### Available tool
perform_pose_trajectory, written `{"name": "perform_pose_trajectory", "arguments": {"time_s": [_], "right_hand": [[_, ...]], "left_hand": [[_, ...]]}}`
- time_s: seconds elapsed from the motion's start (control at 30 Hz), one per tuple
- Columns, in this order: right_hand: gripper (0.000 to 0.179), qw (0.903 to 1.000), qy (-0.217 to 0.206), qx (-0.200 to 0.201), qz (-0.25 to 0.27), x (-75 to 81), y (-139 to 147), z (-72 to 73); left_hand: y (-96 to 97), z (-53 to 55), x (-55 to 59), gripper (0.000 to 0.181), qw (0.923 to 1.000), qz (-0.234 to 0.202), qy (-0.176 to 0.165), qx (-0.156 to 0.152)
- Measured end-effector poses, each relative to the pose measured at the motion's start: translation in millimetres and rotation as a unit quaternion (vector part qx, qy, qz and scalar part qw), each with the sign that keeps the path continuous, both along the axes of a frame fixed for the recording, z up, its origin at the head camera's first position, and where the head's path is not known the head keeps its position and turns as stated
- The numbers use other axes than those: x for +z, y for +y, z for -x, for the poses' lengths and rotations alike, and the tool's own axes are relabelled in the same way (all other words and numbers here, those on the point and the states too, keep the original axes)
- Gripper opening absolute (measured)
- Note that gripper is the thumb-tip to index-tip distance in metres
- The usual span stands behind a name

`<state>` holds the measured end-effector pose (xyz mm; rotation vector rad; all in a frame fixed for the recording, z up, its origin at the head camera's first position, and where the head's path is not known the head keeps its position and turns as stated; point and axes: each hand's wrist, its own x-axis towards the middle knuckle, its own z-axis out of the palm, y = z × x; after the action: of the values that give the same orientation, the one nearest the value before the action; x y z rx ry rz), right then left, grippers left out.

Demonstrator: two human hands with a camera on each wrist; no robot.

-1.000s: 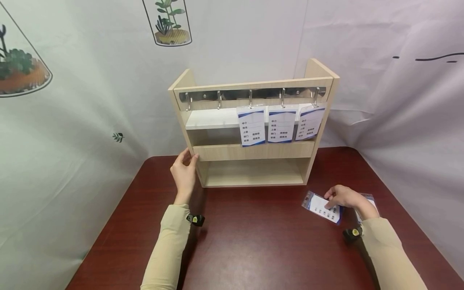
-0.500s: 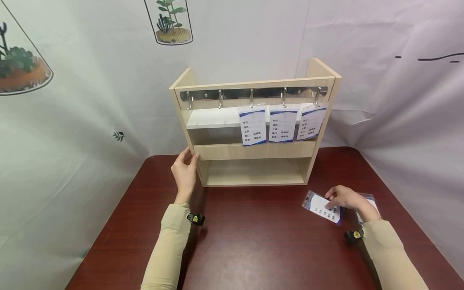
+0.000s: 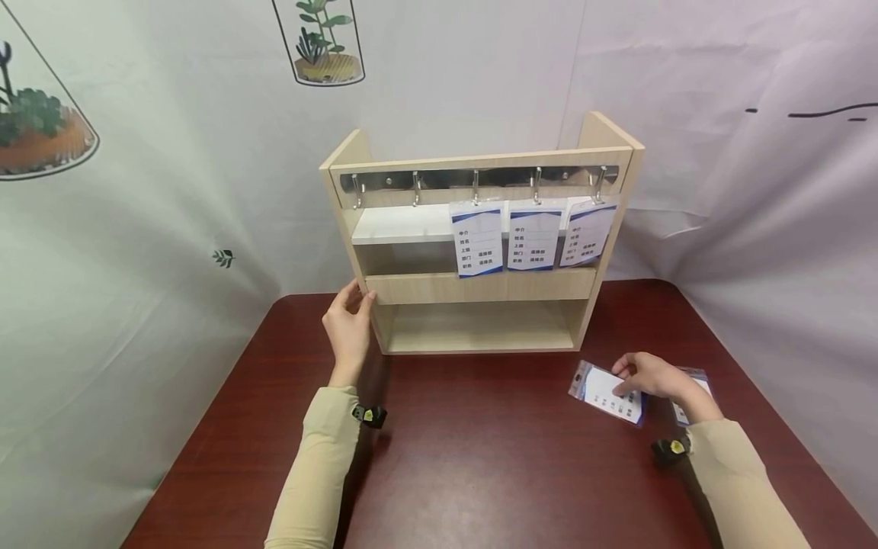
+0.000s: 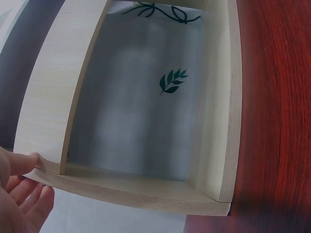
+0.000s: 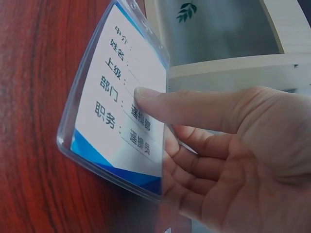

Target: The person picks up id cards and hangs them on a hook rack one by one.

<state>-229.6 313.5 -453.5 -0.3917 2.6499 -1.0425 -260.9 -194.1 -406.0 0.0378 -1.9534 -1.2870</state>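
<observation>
My left hand [image 3: 348, 328] grips the left side panel of a light wooden shelf [image 3: 480, 288], thumb on the front and fingers round the outer side. In the left wrist view the thumb [image 4: 22, 163] presses where the crossboard meets that panel. At the right of the table my right hand [image 3: 655, 376] pinches a clear-sleeved name badge [image 3: 600, 390] with blue corners and printed characters. Its thumb [image 5: 160, 103] lies on the badge's face, and the other fingers are behind it. Three similar badges [image 3: 533, 240] hang from the middle and right hooks of the shelf's metal rail [image 3: 446, 180].
Another badge [image 3: 700, 380] lies on the table partly hidden behind the right wrist. Two hooks [image 3: 415, 189] at the rail's left carry nothing. The dark red table [image 3: 480, 450] has a white printed curtain [image 3: 171, 191] behind and beside it.
The badge in my right hand has shifted very slightly left. My left hand keeps its hold on the shelf's side panel.
</observation>
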Motion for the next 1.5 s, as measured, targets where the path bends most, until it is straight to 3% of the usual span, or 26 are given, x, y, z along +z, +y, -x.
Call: {"name": "perform_pose_trajectory", "arguments": {"time_s": [0.3,0.8,1.5], "right_hand": [[0.031,0.999,0.001,0.017,0.042,-1.1,-1.7,0.4],[0.028,0.9969,0.026,0.031,0.068,-4.4,-4.9,-2.3],[0.029,0.9901,0.065,0.039,0.118,12.5,-26.9,-0.5]], "left_hand": [[-0.1,-0.3,1.2,0.038,1.0,-0.006,0.001,0.0],[0.4,1.3,-1.9,0.038,0.9999,-0.009,0.008,-0.001],[0.8,1.2,-1.2,0.037,0.9999,-0.004,0.009,0.002]]}}
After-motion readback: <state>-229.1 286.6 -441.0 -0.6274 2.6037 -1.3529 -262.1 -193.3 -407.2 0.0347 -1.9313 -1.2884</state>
